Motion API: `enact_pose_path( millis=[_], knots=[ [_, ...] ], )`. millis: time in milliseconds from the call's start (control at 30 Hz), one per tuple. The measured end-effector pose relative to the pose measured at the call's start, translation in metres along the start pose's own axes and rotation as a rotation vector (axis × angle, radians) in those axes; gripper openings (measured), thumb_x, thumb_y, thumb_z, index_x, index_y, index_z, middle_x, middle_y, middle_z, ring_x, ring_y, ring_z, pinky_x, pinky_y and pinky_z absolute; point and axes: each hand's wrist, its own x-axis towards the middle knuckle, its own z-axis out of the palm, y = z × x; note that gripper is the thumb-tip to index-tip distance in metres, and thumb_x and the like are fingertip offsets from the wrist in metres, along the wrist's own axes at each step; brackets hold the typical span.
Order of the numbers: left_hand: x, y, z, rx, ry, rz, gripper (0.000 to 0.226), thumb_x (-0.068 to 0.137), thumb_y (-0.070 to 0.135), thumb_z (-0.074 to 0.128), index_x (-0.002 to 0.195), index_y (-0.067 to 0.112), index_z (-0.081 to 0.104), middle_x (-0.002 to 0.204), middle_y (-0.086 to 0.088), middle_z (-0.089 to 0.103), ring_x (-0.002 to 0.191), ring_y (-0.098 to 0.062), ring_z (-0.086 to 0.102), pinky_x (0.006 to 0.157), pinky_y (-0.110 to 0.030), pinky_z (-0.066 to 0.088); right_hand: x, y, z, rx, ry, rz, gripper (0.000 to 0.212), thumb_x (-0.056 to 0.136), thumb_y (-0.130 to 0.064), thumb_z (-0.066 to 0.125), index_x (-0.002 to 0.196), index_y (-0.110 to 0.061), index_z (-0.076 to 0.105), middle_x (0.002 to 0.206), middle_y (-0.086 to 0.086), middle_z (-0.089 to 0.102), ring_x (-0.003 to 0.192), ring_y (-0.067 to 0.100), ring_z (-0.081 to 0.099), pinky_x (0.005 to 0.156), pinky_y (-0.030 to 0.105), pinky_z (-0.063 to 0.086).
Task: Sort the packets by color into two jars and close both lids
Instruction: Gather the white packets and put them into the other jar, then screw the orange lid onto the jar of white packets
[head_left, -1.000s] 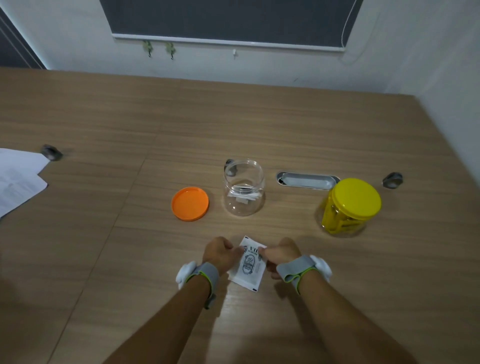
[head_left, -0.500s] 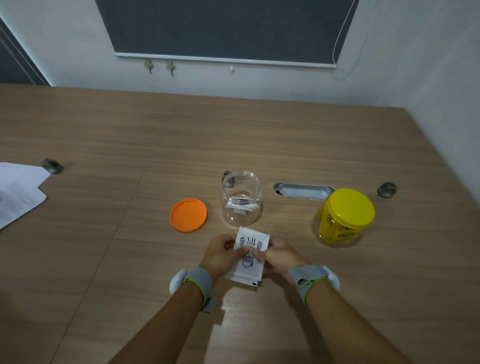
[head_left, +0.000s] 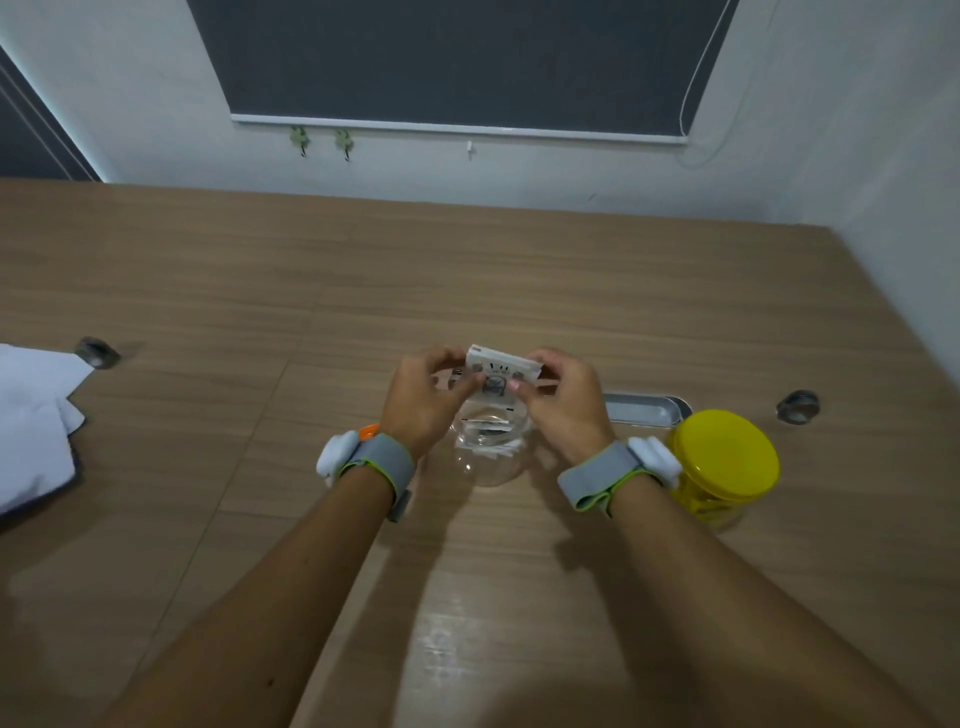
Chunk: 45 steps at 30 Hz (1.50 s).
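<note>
Pinched by both hands (head_left: 423, 397) (head_left: 563, 402) above the open jar (head_left: 488, 452) mid-table — white packet (head_left: 501, 366), light, floppy — best gripped at side edges.

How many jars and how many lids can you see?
Jars: 2, the clear jar and the yellow-lidded jar.
Lids: 2, the yellow lid and the orange lid, peeking out behind the left wrist.
Total: 4.
</note>
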Motion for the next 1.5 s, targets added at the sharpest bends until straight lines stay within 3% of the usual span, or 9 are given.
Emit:
enact_pose_path(
  millis=[300, 400, 500, 633, 833, 933, 1067, 1233, 1500],
  knots=[
    [-0.016, -0.063, -0.010, 0.098, 0.133, -0.091, 0.049, 0.080, 0.013, 0.070, 0.124, 0.030, 0.058, 0.121, 0.014, 0.052, 0.095, 0.022, 0.049, 0.074, 0.013, 0.029, -0.004, 0.038, 0.007, -0.187, -0.095, -0.106, 0.032, 0.076, -0.003, 0.067, 0.099, -0.024, 0.072, 0.103, -0.011, 0.070, 0.099, 0.007, 0.063, 0.087, 0.021, 0.046],
    [-0.020, -0.095, -0.030, 0.299, 0.084, -0.238, 0.069, 0.070, 0.029, 0.078, 0.132, 0.027, 0.049, 0.134, -0.004, 0.051, 0.126, -0.015, 0.052, 0.099, -0.011, 0.039, -0.010, 0.047, 0.002, -0.120, 0.046, -0.107, 0.030, 0.077, 0.000, 0.061, 0.091, -0.025, 0.069, 0.095, -0.013, 0.068, 0.089, 0.003, 0.063, 0.078, 0.016, 0.047],
    [-0.028, -0.125, -0.042, 0.664, -0.215, -0.447, 0.121, 0.051, 0.061, 0.083, 0.152, 0.038, 0.021, 0.166, -0.013, 0.008, 0.152, -0.041, 0.009, 0.119, -0.055, 0.023, -0.017, 0.059, 0.000, -0.080, 0.139, -0.089, 0.027, 0.080, 0.004, 0.060, 0.088, -0.021, 0.068, 0.091, -0.007, 0.069, 0.083, 0.006, 0.065, 0.073, 0.024, 0.053],
    [-0.044, -0.150, -0.045, 0.742, -0.246, -0.451, 0.115, 0.056, 0.067, 0.080, 0.151, 0.031, 0.027, 0.165, -0.010, 0.014, 0.145, -0.042, 0.027, 0.115, -0.052, 0.035, -0.027, 0.072, 0.000, -0.059, 0.141, -0.038, 0.026, 0.083, 0.000, 0.061, 0.086, -0.025, 0.065, 0.092, -0.009, 0.068, 0.081, 0.005, 0.064, 0.065, 0.024, 0.052],
    [-0.076, -0.141, -0.045, 0.287, 0.195, -0.278, 0.099, 0.050, 0.062, 0.077, 0.136, 0.024, 0.049, 0.133, -0.008, 0.050, 0.118, -0.031, 0.056, 0.095, -0.035, 0.049, -0.036, 0.061, -0.003, -0.064, 0.230, -0.079, 0.016, 0.084, -0.007, 0.066, 0.091, -0.021, 0.066, 0.092, -0.003, 0.066, 0.082, 0.017, 0.065, 0.067, 0.029, 0.054],
    [-0.083, -0.118, -0.050, 0.045, 0.438, -0.152, 0.101, 0.053, 0.064, 0.078, 0.139, 0.023, 0.046, 0.132, -0.006, 0.055, 0.116, -0.026, 0.061, 0.095, -0.044, 0.055, -0.039, 0.028, -0.003, 0.057, 0.311, -0.150, 0.008, 0.085, -0.021, 0.073, 0.088, -0.015, 0.068, 0.082, 0.003, 0.065, 0.074, 0.019, 0.063, 0.064, 0.030, 0.053],
    [-0.076, -0.081, -0.042, -0.058, 0.446, 0.120, 0.109, 0.060, 0.050, 0.084, 0.149, 0.010, 0.036, 0.140, -0.013, 0.052, 0.119, -0.025, 0.060, 0.096, -0.041, 0.055, -0.037, -0.024, 0.009, 0.324, 0.045, -0.079, 0.022, 0.085, -0.025, 0.078, 0.098, -0.008, 0.070, 0.083, 0.003, 0.068, 0.070, 0.006, 0.061, 0.068, 0.019, 0.052],
    [-0.056, -0.037, -0.019, -0.099, 0.274, 0.335, 0.114, 0.060, 0.035, 0.090, 0.150, -0.002, 0.030, 0.138, -0.019, 0.050, 0.129, -0.030, 0.054, 0.103, -0.049, 0.051, -0.027, -0.052, 0.017, 0.522, -0.465, 0.303, 0.034, 0.086, -0.046, 0.071, 0.117, -0.032, 0.067, 0.111, 0.004, 0.070, 0.095, 0.020, 0.072, 0.081, 0.039, 0.060],
    [-0.035, -0.020, -0.005, -0.047, 0.171, 0.415, 0.116, 0.054, 0.039, 0.095, 0.148, 0.004, 0.037, 0.140, -0.003, 0.054, 0.130, -0.015, 0.055, 0.099, -0.045, 0.055, -0.007, -0.037, 0.005, 0.839, -0.604, 0.426, 0.079, 0.065, -0.058, 0.081, 0.125, -0.009, 0.064, 0.115, 0.028, 0.063, 0.102, 0.042, 0.062, 0.097, 0.065, 0.046]
  ],
)
